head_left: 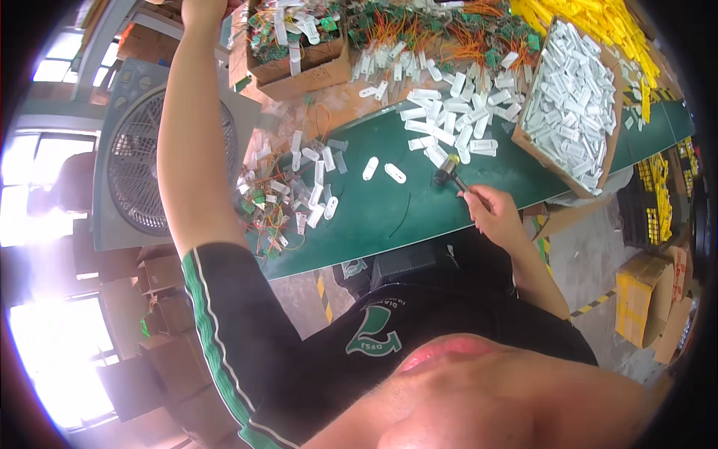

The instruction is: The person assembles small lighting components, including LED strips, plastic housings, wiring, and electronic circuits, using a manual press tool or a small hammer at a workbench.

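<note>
I see the small hammer (pixel 446 171) on the near right part of the green work mat (pixel 351 232), and all places I give from this hammer. The right hand (pixel 490 215) is at its near right end, with the fingers curled around the handle and little gap left in the grip. Whether the head touches the mat, I cannot tell.

Just beyond the head lies a heap of white plastic casings (pixel 458 123). I judge that a careless swing could crack one or scatter several, because they lie loose on each other. Left of the hammer are two separate white casings (pixel 396 173); a sweep of the wrist could push them away.

To the right, the cardboard box of white pieces (pixel 552 168) seems to reach the near edge of the mat. If the right forearm bumps it, pieces might spill over.

Far to the left lie wired green circuit boards (pixel 259 198), near the left forearm. A dragging sleeve could catch a thin wire and pull it off. The left hand (pixel 203 7) is far beyond the hammer, cut by the upper border; I cannot tell how its fingers stand or what it holds.
</note>
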